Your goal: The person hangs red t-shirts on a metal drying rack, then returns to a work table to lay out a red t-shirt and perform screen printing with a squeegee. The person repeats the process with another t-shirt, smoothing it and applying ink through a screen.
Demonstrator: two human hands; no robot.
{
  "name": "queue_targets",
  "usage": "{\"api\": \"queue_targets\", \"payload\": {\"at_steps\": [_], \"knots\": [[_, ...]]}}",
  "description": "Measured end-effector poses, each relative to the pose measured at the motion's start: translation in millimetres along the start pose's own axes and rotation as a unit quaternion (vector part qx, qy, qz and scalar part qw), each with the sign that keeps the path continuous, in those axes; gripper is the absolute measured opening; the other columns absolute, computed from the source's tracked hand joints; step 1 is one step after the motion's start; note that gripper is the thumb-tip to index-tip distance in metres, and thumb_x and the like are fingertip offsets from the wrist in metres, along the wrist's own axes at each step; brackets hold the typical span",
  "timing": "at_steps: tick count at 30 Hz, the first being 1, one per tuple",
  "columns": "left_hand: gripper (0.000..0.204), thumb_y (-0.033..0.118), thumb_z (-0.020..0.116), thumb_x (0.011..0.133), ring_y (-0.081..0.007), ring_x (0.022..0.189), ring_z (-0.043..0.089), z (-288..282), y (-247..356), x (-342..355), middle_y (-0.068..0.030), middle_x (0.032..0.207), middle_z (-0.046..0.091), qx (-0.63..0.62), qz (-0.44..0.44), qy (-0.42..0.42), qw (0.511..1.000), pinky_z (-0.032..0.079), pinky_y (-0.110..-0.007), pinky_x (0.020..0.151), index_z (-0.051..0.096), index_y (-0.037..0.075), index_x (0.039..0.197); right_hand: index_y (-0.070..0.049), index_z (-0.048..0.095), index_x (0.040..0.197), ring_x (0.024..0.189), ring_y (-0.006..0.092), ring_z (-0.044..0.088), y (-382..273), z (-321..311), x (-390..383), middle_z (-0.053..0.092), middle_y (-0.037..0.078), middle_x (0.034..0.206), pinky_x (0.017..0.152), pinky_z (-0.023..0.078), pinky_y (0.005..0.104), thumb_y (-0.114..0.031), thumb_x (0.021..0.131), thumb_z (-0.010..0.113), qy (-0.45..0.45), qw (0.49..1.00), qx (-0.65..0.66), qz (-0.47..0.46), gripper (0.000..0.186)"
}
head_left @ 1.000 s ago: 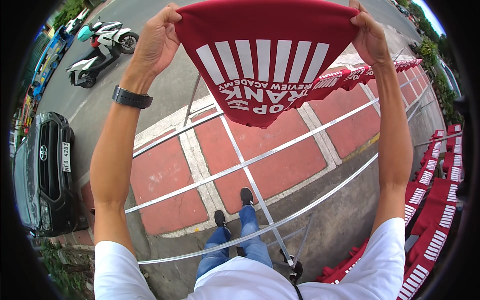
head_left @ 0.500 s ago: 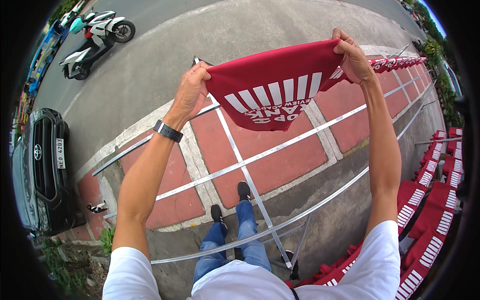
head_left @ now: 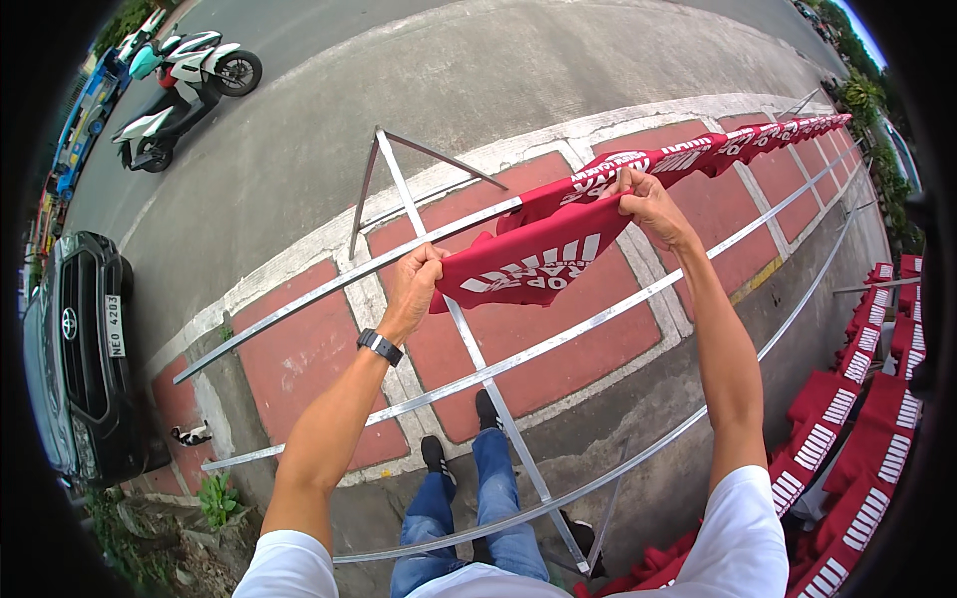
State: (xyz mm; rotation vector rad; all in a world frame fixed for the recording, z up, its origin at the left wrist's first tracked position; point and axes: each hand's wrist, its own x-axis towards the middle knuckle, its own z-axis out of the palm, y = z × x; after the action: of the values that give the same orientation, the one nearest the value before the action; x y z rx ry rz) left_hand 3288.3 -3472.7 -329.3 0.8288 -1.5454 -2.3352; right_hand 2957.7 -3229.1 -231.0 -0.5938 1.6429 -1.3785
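Note:
A red cloth (head_left: 533, 261) with white stripes and lettering hangs stretched between my two hands. My left hand (head_left: 414, 284), below a dark wristwatch, pinches its left upper corner. At the other upper corner, my right hand (head_left: 653, 211) grips the edge with bent fingers. The cloth is in front of the far rail of a metal rack (head_left: 349, 276); I cannot tell whether it touches the rail. Similar red cloths (head_left: 688, 159) drape over that rail to the right of my hands, running into the distance. To their left the rail is bare.
Parallel metal bars (head_left: 543, 349) cross below my arms over red paving. More red striped cloths (head_left: 837, 439) hang in rows on the right. A dark car (head_left: 85, 349) is at the left, near a small black-and-white animal (head_left: 190, 435). A scooter (head_left: 184, 95) stands beyond.
Both hands have come down and nearer to me with the cloth, which now sags and folds more. The rail and hung cloths behind it show more fully.

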Motion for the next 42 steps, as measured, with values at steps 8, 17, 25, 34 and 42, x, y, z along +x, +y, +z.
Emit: {"api": "queue_targets", "payload": {"at_steps": [8,17,25,34,42], "knots": [[0.012,-0.001,0.05,0.084,-0.0156,0.1,0.06,-3.8,-28.8,21.2,-0.0108,0.102,0.064,0.03,-0.003,0.004,1.0,0.046,-0.028,0.081,0.048,0.007,0.076,-0.013,0.048,0.083,0.071,0.0043,0.051,50.3,-3.3,36.2,0.075,0.005,0.095,0.062,0.038,0.0216,-0.002,0.08,0.059,-0.001,1.0,0.023,-0.016,0.017],[0.014,-0.003,0.048,0.082,-0.0131,0.091,0.058,-22.1,-22.7,68.2,-0.0108,0.104,0.064,-0.065,0.013,0.007,0.998,0.05,-0.03,0.088,0.045,0.009,0.075,-0.013,0.046,0.08,0.068,0.0044,0.045,54.5,-12.7,83.5,0.064,0.0,0.088,0.058,0.034,0.0225,-0.006,0.084,0.064,0.011,1.0,0.009,-0.011,0.019],[0.017,-0.003,0.046,0.084,-0.0121,0.081,0.052,-38.5,0.0,111.8,-0.0064,0.093,0.061,-0.082,0.027,0.006,0.996,0.05,-0.03,0.079,0.043,0.011,0.075,-0.013,0.051,0.076,0.066,0.0057,0.043,51.3,-11.6,141.0,0.056,-0.004,0.072,0.058,0.031,0.0244,-0.006,0.086,0.065,-0.004,1.0,0.01,-0.026,0.018],[0.019,-0.004,0.047,0.087,-0.01,0.077,0.046,-39.9,19.9,134.7,-0.0002,0.082,0.053,-0.059,0.051,0.002,0.997,0.049,-0.029,0.081,0.042,0.013,0.079,-0.012,0.053,0.079,0.076,0.0083,0.051,32.5,-24.4,167.1,0.059,-0.001,0.078,0.072,0.04,0.0259,-0.007,0.088,0.065,-0.007,0.999,-0.009,-0.046,0.016],[0.019,-0.004,0.049,0.089,-0.0075,0.077,0.047,-49.0,52.9,145.7,0.0033,0.082,0.052,-0.039,0.087,-0.004,0.995,0.049,-0.027,0.08,0.045,0.013,0.082,-0.013,0.053,0.079,0.076,0.0079,0.05,21.6,-27.6,185.9,0.058,-0.003,0.077,0.075,0.041,0.0268,-0.009,0.089,0.067,-0.034,0.995,-0.002,-0.094,0.018]]}}
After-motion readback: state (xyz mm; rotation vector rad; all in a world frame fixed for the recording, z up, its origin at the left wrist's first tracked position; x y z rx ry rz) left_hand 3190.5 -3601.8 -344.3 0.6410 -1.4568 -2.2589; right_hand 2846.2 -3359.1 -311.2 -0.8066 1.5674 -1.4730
